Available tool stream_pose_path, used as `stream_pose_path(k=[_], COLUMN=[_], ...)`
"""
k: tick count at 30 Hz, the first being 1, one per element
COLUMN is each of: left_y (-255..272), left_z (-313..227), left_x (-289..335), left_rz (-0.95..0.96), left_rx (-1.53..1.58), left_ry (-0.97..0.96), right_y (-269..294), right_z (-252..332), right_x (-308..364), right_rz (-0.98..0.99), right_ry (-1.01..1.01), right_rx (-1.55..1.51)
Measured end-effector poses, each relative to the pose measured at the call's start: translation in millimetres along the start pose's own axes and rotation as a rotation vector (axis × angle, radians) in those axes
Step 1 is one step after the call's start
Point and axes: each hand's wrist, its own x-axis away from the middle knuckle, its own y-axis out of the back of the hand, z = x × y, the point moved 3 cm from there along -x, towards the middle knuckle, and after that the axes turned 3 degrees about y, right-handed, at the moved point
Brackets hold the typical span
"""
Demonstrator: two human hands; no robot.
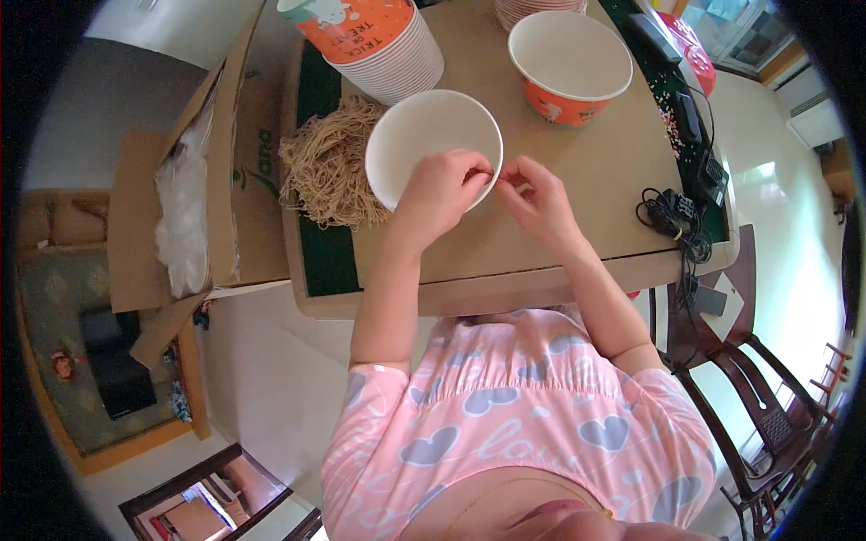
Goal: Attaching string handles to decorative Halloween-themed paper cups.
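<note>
A white-lined paper bucket (406,135) sits at the table's near side, its mouth facing me. My left hand (440,194) reaches across its opening, fingers closed in a pinch at the right part of the rim. Just outside that same rim, my right hand (539,200) is also pinched, its fingertips almost meeting the left ones. Whatever lies between the fingers of either hand is too small or hidden to make out. Left of the bucket lies a loose pile of beige cords (334,167), touching or very close to its side.
Behind stands a stack of orange-printed paper buckets (383,54); another single bucket (570,68) is at back right. An open cardboard box (257,180) with clear plastic adjoins the table's left edge. Black cables (672,216) and adapters line the right edge. A dark wooden chair (767,406) stands beyond.
</note>
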Motion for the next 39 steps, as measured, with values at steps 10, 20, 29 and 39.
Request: stream_pose_path(k=[10, 20, 29, 39], left_y=[1.2, 0.6, -5.7, -13.1], left_z=[11.5, 17.9, 12.2, 6.2], left_x=[-0.3, 18.6, 20.0, 13.2], left_rz=[0.088, 0.042, -0.086, -0.106], left_rx=[0.899, 0.922, 0.602, 0.753], left_ry=[0.398, 0.397, 0.207, 0.206], right_y=[-9.1, 10.9, 9.2, 19.7], right_z=[88.0, 85.0, 52.1, 57.9], right_x=[38.2, -35.0, -16.5, -25.0], right_rz=[0.258, 0.267, 0.114, 0.004], right_ry=[0.351, 0.37, -0.01, 0.032], right_rx=[0.285, 0.624, 0.155, -0.117])
